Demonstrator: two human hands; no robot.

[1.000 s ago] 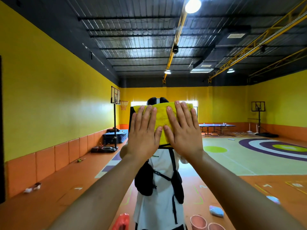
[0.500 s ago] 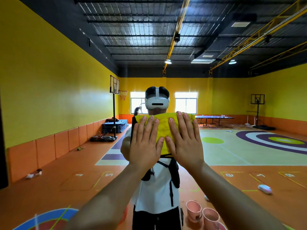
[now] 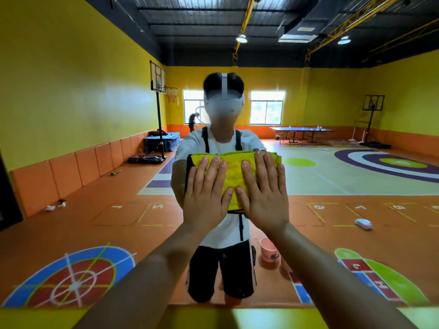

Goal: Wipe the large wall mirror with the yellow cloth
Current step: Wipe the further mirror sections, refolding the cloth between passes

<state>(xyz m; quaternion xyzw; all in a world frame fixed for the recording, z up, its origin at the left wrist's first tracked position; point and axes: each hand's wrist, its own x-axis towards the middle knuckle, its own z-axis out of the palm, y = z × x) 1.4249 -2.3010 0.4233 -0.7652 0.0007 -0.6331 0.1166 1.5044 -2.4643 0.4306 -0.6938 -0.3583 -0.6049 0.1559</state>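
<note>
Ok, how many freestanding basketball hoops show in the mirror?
2: one black-pole basketball hoop by the left yellow wall, the other near the far right corner. Others could hide behind the reflected person.

Left grip [image 3: 205, 198] and right grip [image 3: 263, 195] flat, fingers straight.

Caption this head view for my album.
Left hand and right hand press the yellow cloth flat on the wall mirror.

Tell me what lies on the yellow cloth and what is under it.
The left hand and right hand press flat on the yellow cloth. Under it is the mirror; that patch of glass is covered, unseen.
</note>
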